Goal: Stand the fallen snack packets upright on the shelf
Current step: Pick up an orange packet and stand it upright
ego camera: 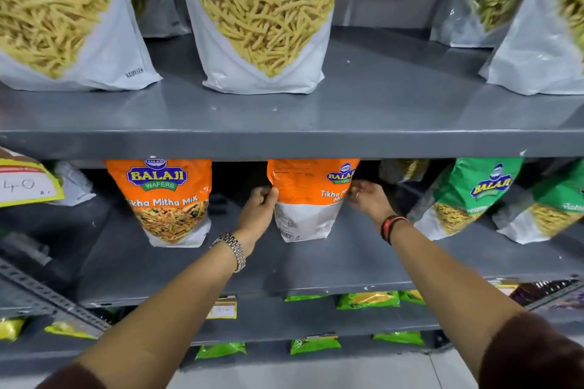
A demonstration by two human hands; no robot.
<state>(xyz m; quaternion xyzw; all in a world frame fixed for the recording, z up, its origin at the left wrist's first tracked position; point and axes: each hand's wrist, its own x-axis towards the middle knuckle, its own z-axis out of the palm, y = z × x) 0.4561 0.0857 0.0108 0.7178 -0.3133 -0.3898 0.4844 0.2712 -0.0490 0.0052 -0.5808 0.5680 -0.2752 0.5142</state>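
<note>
Our left hand (260, 204) pinches the left edge of the orange packet (308, 199); our right hand (368, 199) pinches its right edge; it stands upright mid-shelf (347, 259), between another orange packet (169, 202) and leaning green packets (467, 196).
</note>
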